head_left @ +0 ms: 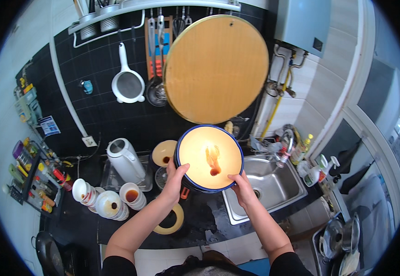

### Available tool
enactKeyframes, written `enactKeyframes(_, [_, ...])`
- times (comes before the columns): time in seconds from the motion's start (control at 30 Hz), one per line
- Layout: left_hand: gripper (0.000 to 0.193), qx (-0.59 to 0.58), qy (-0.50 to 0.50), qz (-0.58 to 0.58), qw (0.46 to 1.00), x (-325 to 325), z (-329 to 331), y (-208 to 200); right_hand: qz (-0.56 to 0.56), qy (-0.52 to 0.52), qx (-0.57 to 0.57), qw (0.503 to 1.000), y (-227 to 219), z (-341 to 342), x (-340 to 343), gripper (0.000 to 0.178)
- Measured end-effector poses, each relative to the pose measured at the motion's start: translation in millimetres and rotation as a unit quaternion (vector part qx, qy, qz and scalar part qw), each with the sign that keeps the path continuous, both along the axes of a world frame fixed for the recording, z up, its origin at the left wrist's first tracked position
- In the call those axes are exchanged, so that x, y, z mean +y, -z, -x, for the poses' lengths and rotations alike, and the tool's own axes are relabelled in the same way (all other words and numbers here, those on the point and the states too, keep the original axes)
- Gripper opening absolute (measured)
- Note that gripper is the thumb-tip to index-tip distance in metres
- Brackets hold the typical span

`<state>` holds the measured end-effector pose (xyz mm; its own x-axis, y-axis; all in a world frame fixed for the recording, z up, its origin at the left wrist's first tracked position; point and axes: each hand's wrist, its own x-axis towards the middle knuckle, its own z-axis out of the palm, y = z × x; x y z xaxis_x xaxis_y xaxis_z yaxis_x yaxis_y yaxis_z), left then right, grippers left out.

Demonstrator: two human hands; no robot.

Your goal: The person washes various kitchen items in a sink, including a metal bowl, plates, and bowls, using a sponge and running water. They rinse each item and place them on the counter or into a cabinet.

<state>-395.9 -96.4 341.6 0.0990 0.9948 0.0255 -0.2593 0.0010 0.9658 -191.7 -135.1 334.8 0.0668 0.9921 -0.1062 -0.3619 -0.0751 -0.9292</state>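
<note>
Both my hands hold a large cream bowl [199,156] with a dark blue rim, raised over the counter just left of the sink. A brown sauce streak and a small dark puddle lie inside it. More dark blue edges show under the rim, so it may be a stack of bowls. My left hand [177,181] is closed on the left edge, thumb over the rim. At the lower right edge, my right hand [244,189] grips it the same way; the fingers underneath are hidden. Behind my left hand stands another cream bowl [161,151] with a dark spot inside.
Stacked paper cups [132,195] and used bowls [109,204] stand left on the black counter [138,237], near a white kettle [126,161]. A yellow ring-shaped thing [178,221] lies beside my left forearm. The steel sink [280,202] is at right; a round board [216,69] rises behind.
</note>
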Motion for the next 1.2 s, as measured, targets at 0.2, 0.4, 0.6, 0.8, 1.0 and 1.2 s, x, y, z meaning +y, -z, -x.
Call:
enactKeyframes(0.2, [0.073, 0.009, 0.054, 0.011, 0.998, -9.9, -89.2, 40.9, 0.038, 0.104, -0.035, 0.993, 32.6, -84.4, -44.2, 0.049])
enactKeyframes(0.4, [0.078, 0.025, 0.080, 0.086, 0.993, -6.8, -160.8, 109.6, 0.089, 0.124, -0.059, 0.987, 75.5, -146.1, -54.3, 0.053])
enactKeyframes(0.6, [0.073, 0.017, 0.004, 0.137, 0.990, 11.1, -212.2, 226.0, 0.132, 0.068, -0.083, 0.985, 167.6, -204.2, -18.8, 0.051])
enactKeyframes(0.8, [0.074, 0.015, -0.013, 0.208, 0.978, 14.1, -273.5, 294.2, 0.125, 0.020, -0.064, 0.990, 267.2, -279.1, 7.5, 0.058])
enactKeyframes(1.0, [0.073, 0.055, -0.092, 0.302, 0.947, 13.5, -304.0, 362.6, 0.171, -0.030, -0.055, 0.983, 334.5, -311.1, 30.8, 0.063])
enactKeyframes(1.2, [0.078, 0.006, -0.127, 0.286, 0.950, 32.7, -307.4, 395.5, 0.142, -0.051, -0.016, 0.988, 391.8, -313.1, 54.7, 0.066])
